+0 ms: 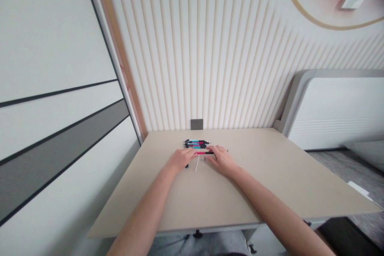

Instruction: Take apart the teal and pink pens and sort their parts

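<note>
Watching from beside the desk, I see two bare forearms stretched over a beige tabletop (270, 176), with the left hand (181, 159) and right hand (220, 160) drawn in close, a narrow gap between them. Across that gap lies a pink-barrelled pen (204, 153) with a black end, level on or just above the surface. Each hand's fingers reach one end of it, though from here I cannot tell whether they pinch it or merely rest there.

A thin white rod (197, 164) sits between the hands, just on the near side of the pen, and a small dark piece (186, 166) pokes out beneath the left hand. On the far side, a row of cyan and pink retractable pens (196, 144) lies side by side, almost touching the hands.

Work this small looks best done with the fingertips, wrists low and the pen kept level, so the loose rod and neighbouring row are left undisturbed. Beyond the table's far edge, a grey wall socket (197, 124) sits against a ribbed wall panel (168, 48).
</note>
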Action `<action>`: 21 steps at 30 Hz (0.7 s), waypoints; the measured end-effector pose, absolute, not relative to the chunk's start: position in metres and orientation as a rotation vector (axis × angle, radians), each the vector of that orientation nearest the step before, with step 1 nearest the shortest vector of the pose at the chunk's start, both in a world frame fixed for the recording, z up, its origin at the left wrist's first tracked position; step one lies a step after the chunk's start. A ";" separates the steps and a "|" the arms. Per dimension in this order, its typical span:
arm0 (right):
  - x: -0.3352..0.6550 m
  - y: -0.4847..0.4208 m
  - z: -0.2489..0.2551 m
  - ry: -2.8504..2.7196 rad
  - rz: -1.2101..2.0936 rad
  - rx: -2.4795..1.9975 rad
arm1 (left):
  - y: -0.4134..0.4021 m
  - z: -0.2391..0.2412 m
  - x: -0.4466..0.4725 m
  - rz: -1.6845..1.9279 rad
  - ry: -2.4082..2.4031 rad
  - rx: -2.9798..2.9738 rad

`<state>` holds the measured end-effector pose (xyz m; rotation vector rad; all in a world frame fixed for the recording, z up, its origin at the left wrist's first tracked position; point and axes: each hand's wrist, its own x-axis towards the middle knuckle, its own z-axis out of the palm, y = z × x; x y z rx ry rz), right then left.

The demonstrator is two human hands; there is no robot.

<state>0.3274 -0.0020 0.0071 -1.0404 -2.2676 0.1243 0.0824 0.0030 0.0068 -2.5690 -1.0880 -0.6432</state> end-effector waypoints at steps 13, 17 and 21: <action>0.328 0.000 0.003 -2.257 0.143 -1.041 | 0.004 0.005 0.082 -0.645 -1.102 -2.575; 0.329 0.003 0.002 -2.235 0.153 -1.017 | 0.003 0.007 0.083 -0.641 -1.125 -2.562; 0.330 0.004 0.003 -2.256 0.149 -0.965 | 0.001 0.009 0.083 -0.639 -1.123 -2.562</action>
